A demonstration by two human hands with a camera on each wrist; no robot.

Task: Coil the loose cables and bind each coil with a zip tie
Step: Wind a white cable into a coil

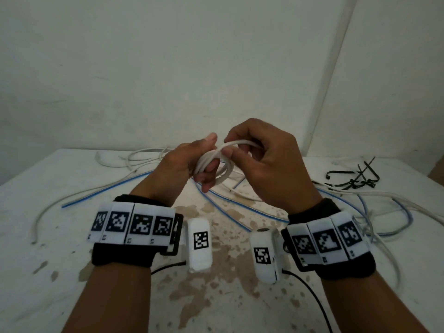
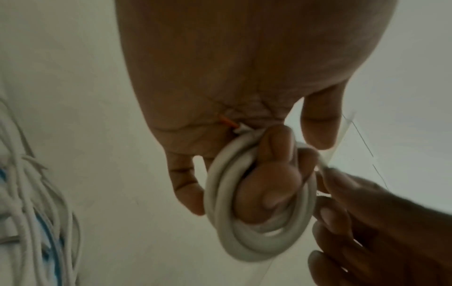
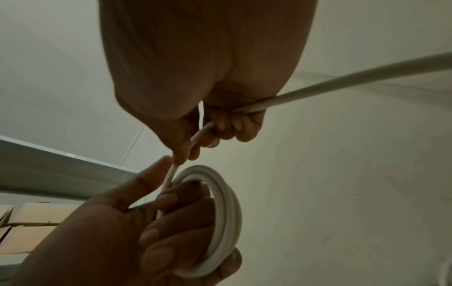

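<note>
A small coil of thick white cable (image 1: 222, 173) hangs above the table, wound round the curled fingers of my left hand (image 1: 189, 164). In the left wrist view the coil (image 2: 247, 241) loops over my middle fingers, with a stripped orange-tipped end at the palm. My right hand (image 1: 262, 162) grips the free run of the same white cable (image 3: 342, 85), pinching it just above the coil (image 3: 225, 212). Black zip ties (image 1: 355, 177) lie on the table at the far right.
Loose white and blue cables (image 1: 134, 162) sprawl over the stained white table (image 1: 60, 272), behind and to the right of my hands. More cable (image 1: 389, 212) trails off the right side. A white wall stands close behind.
</note>
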